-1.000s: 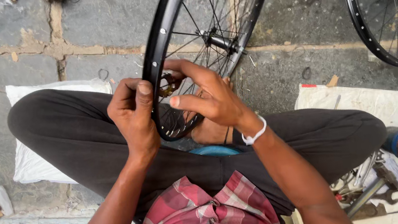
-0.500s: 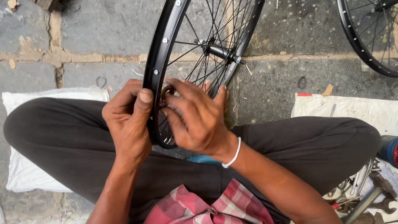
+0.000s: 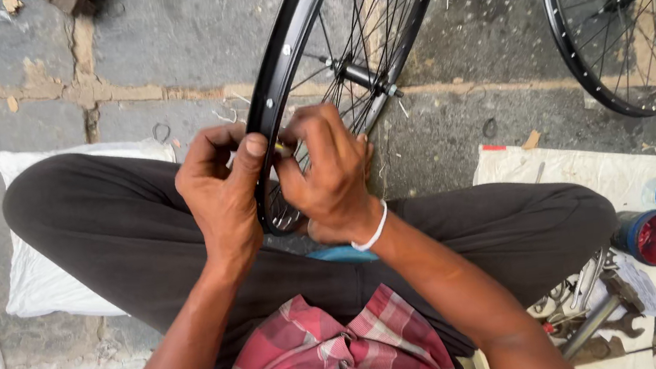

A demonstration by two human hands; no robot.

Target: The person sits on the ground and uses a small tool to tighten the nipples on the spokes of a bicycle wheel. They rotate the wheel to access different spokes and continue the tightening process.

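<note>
My left hand [image 3: 221,193] clamps the black wheel rim [image 3: 281,73], thumb pressed on its outer edge; the rim stands over my lap; my right hand [image 3: 326,172] curls closed, pinching what looks like a small brass nipple [image 3: 282,147], hard to tell

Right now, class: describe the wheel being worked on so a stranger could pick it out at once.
Find the seated person's crossed legs. Standing between the knees is a black wheel, its rim gripped by the left hand and right hand. Unlike the other wheel, lying untouched at the upper right, this one is held.
</note>
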